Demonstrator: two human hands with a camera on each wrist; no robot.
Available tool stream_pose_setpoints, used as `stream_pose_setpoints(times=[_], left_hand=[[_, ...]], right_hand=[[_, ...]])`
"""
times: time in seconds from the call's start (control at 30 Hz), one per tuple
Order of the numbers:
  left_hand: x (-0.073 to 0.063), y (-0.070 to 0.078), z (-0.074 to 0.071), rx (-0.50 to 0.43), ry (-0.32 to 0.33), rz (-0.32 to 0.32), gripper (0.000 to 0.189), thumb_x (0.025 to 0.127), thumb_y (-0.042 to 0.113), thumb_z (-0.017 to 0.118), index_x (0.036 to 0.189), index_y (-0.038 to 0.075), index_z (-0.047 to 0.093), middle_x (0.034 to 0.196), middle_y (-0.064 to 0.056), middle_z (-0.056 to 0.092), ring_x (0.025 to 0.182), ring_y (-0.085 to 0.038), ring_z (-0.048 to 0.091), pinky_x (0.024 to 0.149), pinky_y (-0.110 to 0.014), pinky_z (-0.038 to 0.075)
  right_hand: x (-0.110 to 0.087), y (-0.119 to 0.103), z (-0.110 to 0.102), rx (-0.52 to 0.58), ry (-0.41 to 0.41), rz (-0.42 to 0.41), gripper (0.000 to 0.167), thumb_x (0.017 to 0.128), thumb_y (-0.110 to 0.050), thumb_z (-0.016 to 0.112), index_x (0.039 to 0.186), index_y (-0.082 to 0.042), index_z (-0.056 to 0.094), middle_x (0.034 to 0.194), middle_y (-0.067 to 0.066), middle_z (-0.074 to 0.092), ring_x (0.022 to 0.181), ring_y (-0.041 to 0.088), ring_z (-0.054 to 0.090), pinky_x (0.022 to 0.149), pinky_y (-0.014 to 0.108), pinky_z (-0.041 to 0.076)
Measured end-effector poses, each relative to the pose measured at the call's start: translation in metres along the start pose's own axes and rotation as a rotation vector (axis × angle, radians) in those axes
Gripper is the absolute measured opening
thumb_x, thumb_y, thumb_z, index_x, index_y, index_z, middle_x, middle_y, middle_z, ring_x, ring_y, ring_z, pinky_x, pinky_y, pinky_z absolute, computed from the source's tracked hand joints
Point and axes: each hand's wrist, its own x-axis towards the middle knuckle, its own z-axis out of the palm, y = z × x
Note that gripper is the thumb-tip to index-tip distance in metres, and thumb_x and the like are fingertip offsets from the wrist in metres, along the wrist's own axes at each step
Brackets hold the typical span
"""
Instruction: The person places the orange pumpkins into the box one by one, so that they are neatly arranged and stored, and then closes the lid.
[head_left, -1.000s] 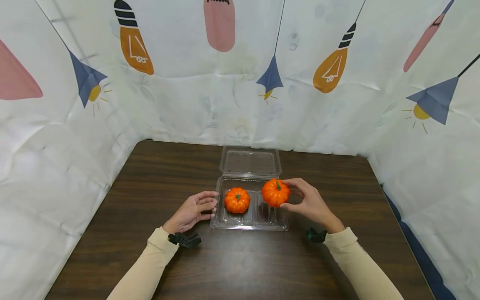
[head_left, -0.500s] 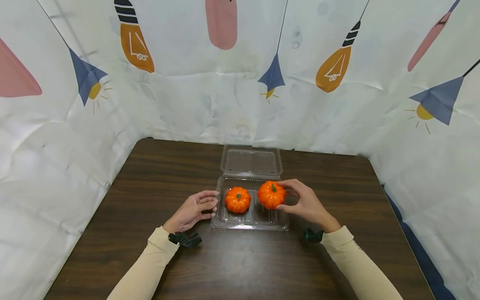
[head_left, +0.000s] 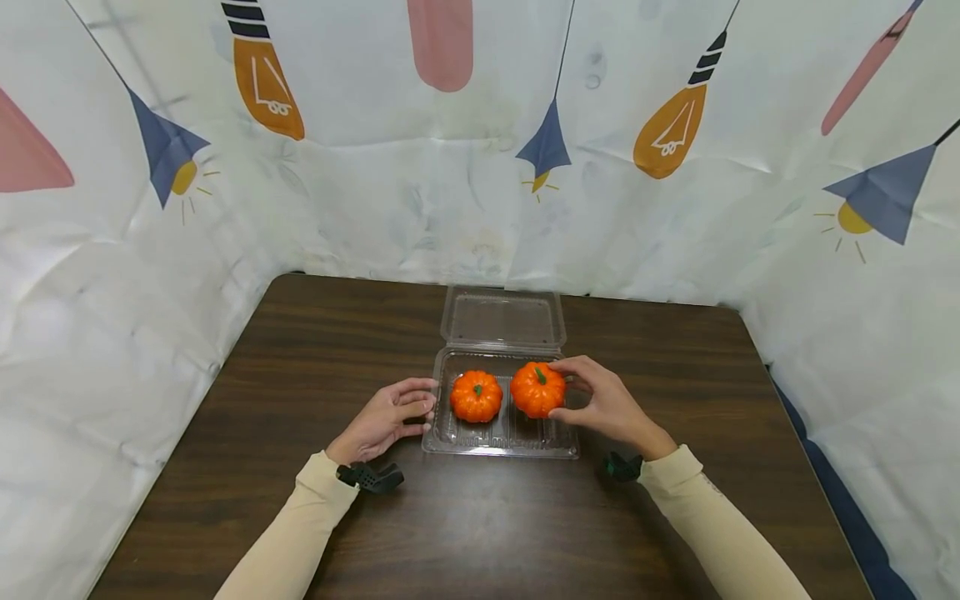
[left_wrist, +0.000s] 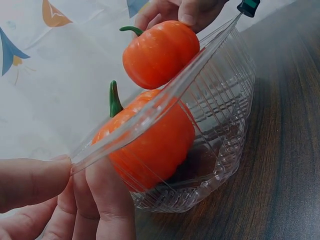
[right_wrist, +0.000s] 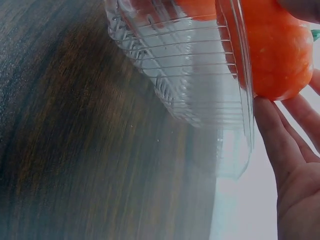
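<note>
A clear plastic clamshell container (head_left: pixel 501 454) lies on the table with its lid (head_left: pixel 504 321) folded back. In its left half sits a small orange toy pumpkin (head_left: pixel 476 397) with a green stem. My left hand (head_left: pixel 390 419) pinches the left rim between thumb and fingers, as the left wrist view shows up close. A second orange pumpkin (head_left: pixel 537 392) is held by my right hand (head_left: pixel 611 406), thumb and fingertips on its right side. It is over the container's right half, partly above the rim in the left wrist view (left_wrist: pixel 161 55).
The dark wood-grain table (head_left: pixel 480 533) carries the container near its middle. Behind it and along both sides hangs a white cloth (head_left: pixel 360 200) printed with lamps and bulbs. Each wrist wears a black band (head_left: pixel 371 478).
My right hand has carried its pumpkin a little to the left, nearer the other pumpkin. My left hand keeps its place at the container's rim.
</note>
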Motion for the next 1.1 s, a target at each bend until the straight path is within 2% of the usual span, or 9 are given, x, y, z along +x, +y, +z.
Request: stream_pose_setpoints(times=[0.33, 0.67, 0.83, 1.1], left_hand=[[0.0, 0.002, 0.0, 0.001, -0.004, 0.006, 0.058, 0.103, 0.015, 0.065, 0.152, -0.001, 0.039, 0.119, 0.001, 0.064, 0.095, -0.011, 0.066, 0.086, -0.026, 0.063], [0.001, 0.003, 0.0, -0.006, -0.012, 0.005, 0.059, 0.102, 0.014, 0.065, 0.152, -0.001, 0.039, 0.12, 0.0, 0.064, 0.096, -0.01, 0.066, 0.086, -0.026, 0.062], [0.001, 0.003, 0.0, -0.009, -0.013, -0.002, 0.058, 0.102, 0.015, 0.066, 0.152, 0.0, 0.039, 0.118, 0.002, 0.064, 0.095, -0.011, 0.066, 0.086, -0.027, 0.063], [0.0, 0.003, 0.0, -0.011, -0.01, -0.009, 0.058, 0.102, 0.014, 0.065, 0.152, 0.0, 0.039, 0.115, 0.003, 0.064, 0.095, -0.011, 0.065, 0.085, -0.026, 0.062]], right_hand=[[0.01, -0.005, 0.002, -0.066, -0.049, -0.003, 0.066, 0.079, -0.028, 0.092, 0.138, -0.02, 0.062, 0.133, 0.003, 0.063, 0.12, 0.025, 0.068, 0.102, 0.045, 0.059], [0.017, -0.011, -0.001, -0.078, -0.131, 0.014, 0.065, 0.08, -0.024, 0.091, 0.138, -0.02, 0.062, 0.135, 0.004, 0.062, 0.123, 0.025, 0.066, 0.101, 0.042, 0.059], [0.021, -0.013, -0.001, -0.097, -0.177, 0.021, 0.064, 0.081, -0.022, 0.089, 0.139, -0.02, 0.061, 0.137, 0.005, 0.061, 0.123, 0.026, 0.065, 0.101, 0.044, 0.059], [0.026, -0.017, 0.0, -0.157, -0.237, 0.075, 0.064, 0.083, -0.024, 0.087, 0.14, -0.018, 0.06, 0.141, 0.005, 0.059, 0.121, 0.027, 0.068, 0.101, 0.046, 0.059]])
